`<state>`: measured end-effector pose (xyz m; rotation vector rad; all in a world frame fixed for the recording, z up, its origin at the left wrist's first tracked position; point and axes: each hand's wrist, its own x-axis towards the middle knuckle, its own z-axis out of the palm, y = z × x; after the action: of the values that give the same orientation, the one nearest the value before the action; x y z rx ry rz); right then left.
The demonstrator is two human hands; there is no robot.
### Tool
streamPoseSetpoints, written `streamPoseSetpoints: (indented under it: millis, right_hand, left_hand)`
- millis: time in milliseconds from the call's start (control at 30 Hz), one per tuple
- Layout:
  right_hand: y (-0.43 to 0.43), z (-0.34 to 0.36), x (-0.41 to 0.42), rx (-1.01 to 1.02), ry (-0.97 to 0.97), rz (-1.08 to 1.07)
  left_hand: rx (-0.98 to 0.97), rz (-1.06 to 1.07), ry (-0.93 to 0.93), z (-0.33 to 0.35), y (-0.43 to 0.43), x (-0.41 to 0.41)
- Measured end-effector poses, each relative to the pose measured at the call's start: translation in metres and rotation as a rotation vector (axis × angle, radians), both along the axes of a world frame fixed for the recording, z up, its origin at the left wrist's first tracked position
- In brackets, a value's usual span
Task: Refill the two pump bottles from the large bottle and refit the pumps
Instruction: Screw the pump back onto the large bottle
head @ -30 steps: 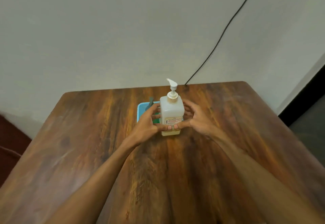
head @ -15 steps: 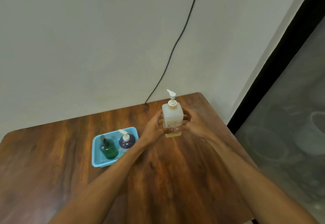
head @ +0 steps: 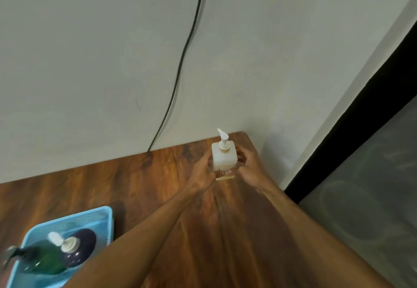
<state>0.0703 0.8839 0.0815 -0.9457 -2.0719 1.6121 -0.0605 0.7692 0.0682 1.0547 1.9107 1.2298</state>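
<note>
Bottle (head: 224, 159) in left grip (head: 203, 172), right grip (head: 250, 170)

Support: wooden table (head: 158, 186), dark brown with streaked grain, rounded far-right corner, far edge against the wall.
Item 1: blue plastic tray (head: 85, 214), slotted walls, on the near-left part of the top, partly cut off by the frame.
Item 2: large bottle (head: 223, 159), white, pump fitted, upright by the far-right corner; base contact with the wood cannot be told.
Spacing: tray and large bottle well apart.
</note>
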Motion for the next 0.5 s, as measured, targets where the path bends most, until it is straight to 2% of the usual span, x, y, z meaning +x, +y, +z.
streamPoseSetpoints:
  millis: [200,500]
  right_hand:
    - [0.051,-0.047,-0.008,0.023,-0.041,-0.005]
    - [0.069,-0.062,-0.016,0.059,0.039,-0.015]
  left_hand:
    - [-0.044,0.0,-0.022,-0.035,0.053,-0.007]
    - [-0.016,-0.01,0.022,-0.052,0.076,-0.006]
